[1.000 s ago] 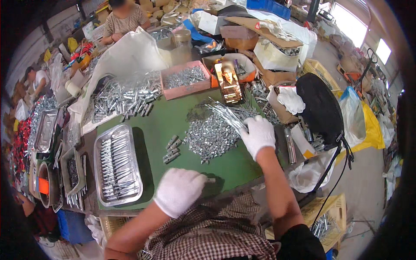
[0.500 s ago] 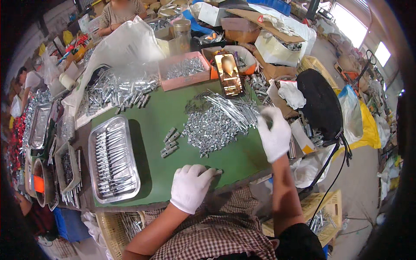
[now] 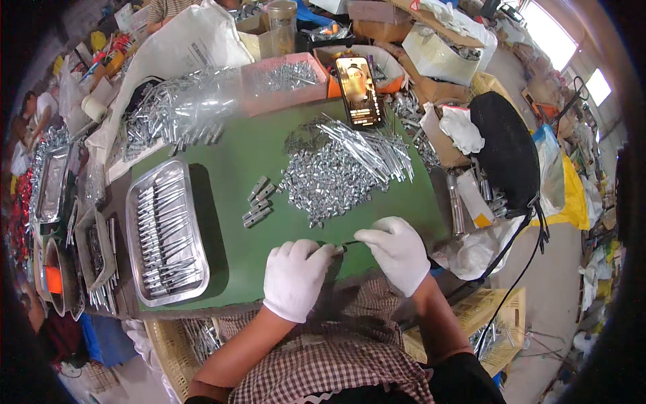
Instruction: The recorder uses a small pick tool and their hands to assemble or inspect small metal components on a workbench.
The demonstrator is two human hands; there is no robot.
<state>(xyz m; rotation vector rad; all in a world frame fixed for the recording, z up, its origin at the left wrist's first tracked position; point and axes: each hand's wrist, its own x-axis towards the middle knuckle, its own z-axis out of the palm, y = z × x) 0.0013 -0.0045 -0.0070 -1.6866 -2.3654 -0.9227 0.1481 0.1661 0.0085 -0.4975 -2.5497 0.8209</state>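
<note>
Fingers of both gloved hands curl inward and meet at the near edge of the green mat (image 3: pixel 222 155). Left hand (image 3: pixel 294 277): white glove, fingers bunched together, tips pinching one end of a thin metal pin (image 3: pixel 349 244). Right hand (image 3: pixel 396 251): white glove, thumb and forefinger closed on the other end of the same pin, remaining fingers loosely folded under. The pin lies roughly level between the two hands, just above the mat, small and partly hidden by the fingertips; whether a second piece sits on it cannot be told.

Pile of small silver parts (image 3: pixel 323 178) sits in the mat's centre, beyond the hands and apart from them. Long thin rods (image 3: pixel 370 148) lie fanned over the pile's far right side. Four short metal pieces (image 3: pixel 258 202) lie in a loose row left of the pile, apart from it.

Steel tray (image 3: pixel 196 269) rests on the mat's left edge, holding rows of finished long pieces laid lengthwise. Phone (image 3: pixel 360 91) with lit screen stands propped at the far edge of the mat. Pink box (image 3: pixel 282 94) of small parts stands left of the phone. Clear bag (image 3: pixel 178 111) of silver parts lies at the far left corner. Black bag (image 3: pixel 505 151) sits to the right, off the mat.
</note>
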